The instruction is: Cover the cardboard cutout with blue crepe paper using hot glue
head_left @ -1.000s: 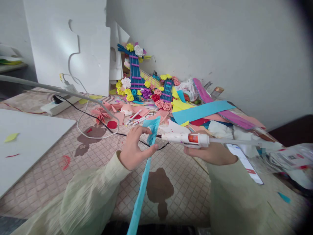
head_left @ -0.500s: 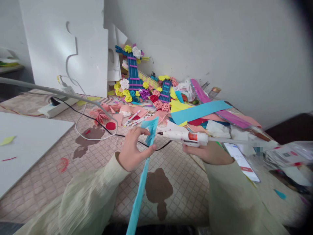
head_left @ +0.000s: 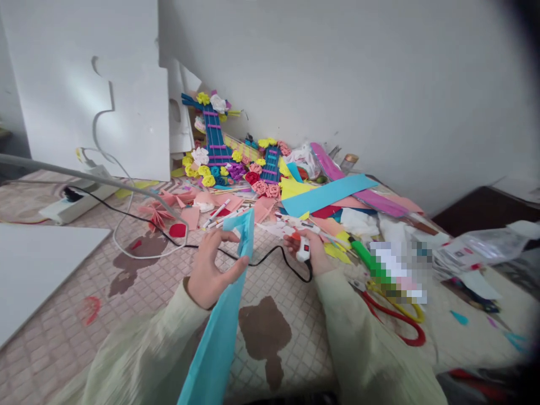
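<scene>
**Blue paper in the left hand, glue gun in the right**

The left hand (head_left: 208, 273) pinches a long strip of blue paper (head_left: 219, 337) between thumb and fingers near its upper end. The strip's tip stands just above the fingers, and the rest hangs down towards the bottom edge of the view, passing in front of the left sleeve.

The right hand (head_left: 314, 259) is closed around a white glue gun (head_left: 302, 250), low over the table (head_left: 126, 315) and a little to the right of the strip, not touching it. The hand covers much of the gun, so its nozzle direction is hard to make out; it seems to point away from the person, towards the paper scraps. A black cord (head_left: 270, 260) loops from the gun across the tablecloth, passing behind the blue strip.

Just right of the right hand lie a green marker (head_left: 365, 257) and, nearer the person, scissors (head_left: 400, 323) with red and yellow handles. Beyond both hands a heap of coloured paper flowers (head_left: 236, 163) lies against the wall, with a flat light-blue sheet (head_left: 329, 194) beside it. A white foam board (head_left: 126, 112) leans at the back left, and a power strip (head_left: 71, 205) lies below it.
</scene>
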### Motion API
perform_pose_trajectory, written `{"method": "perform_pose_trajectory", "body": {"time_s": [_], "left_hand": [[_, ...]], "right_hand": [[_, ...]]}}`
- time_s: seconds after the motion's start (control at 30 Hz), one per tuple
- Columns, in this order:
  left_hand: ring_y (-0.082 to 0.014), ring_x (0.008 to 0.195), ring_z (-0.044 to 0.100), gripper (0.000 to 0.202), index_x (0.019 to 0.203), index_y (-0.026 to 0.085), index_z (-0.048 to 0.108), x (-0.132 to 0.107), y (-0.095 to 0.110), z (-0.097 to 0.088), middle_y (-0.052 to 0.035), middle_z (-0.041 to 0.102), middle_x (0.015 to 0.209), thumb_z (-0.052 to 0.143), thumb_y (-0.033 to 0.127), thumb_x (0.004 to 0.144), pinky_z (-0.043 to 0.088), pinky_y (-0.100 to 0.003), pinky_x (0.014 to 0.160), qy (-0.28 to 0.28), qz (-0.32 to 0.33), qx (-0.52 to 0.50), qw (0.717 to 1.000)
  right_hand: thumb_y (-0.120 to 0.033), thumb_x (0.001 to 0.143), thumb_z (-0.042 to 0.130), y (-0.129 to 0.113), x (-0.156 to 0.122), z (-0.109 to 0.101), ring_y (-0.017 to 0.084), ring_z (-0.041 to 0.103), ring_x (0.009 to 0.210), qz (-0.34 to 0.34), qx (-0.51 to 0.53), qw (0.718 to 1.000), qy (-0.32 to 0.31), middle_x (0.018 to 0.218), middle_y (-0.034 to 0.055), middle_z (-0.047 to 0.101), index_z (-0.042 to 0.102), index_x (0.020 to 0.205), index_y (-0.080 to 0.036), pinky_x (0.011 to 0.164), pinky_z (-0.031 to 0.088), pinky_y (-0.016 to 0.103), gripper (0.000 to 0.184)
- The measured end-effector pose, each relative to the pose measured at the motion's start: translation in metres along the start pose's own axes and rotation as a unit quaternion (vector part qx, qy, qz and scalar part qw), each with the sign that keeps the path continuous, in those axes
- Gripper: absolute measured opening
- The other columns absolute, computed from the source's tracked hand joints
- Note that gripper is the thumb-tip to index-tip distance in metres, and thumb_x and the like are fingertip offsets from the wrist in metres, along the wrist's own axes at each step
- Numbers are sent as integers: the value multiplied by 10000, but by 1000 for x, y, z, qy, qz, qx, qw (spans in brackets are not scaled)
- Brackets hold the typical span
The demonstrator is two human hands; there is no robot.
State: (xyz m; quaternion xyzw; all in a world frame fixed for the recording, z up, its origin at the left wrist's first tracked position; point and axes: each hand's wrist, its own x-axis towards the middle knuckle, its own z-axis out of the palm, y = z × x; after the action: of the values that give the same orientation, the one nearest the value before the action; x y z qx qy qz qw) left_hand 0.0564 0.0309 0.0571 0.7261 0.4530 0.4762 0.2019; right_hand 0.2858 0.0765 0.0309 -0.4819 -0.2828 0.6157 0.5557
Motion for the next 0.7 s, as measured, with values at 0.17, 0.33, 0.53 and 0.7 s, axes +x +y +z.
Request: {"method": "perform_pose_trajectory", "body": {"time_s": [0.17,0.33,0.53,0.7], "left_hand": [[-222,876,513,228,870,205,490,-1,-2,2,-36,552,885,521,394,746,384,-378,820,-11,-17,-23,1000],[-215,870,509,212,867,203,490,-3,0,5,-36,546,880,518,379,752,383,-371,805,-18,-27,-50,998],[-216,861,507,214,857,213,478,-3,-1,6,-33,544,865,512,396,751,383,-369,796,-19,-39,-51,998],[-213,855,491,229,876,208,473,-5,-11,10,-43,518,874,533,393,755,376,-361,755,-31,-50,-77,995]], "right_hand": [[-242,758,396,6,17,1,161,633,591,10,-76,997,28,632,92,641,547,700,-137,549,527,271,193],[-394,771,483,-18,-1,-31,135,546,446,-32,-211,974,76,518,38,588,563,622,-151,406,428,233,296],[-371,720,562,-38,-63,-85,181,570,604,-176,-615,764,81,639,32,641,620,618,-192,567,417,293,214],[-254,739,534,-6,-96,-119,230,585,680,-188,-723,662,63,699,72,642,613,664,-207,642,438,355,118]]}}
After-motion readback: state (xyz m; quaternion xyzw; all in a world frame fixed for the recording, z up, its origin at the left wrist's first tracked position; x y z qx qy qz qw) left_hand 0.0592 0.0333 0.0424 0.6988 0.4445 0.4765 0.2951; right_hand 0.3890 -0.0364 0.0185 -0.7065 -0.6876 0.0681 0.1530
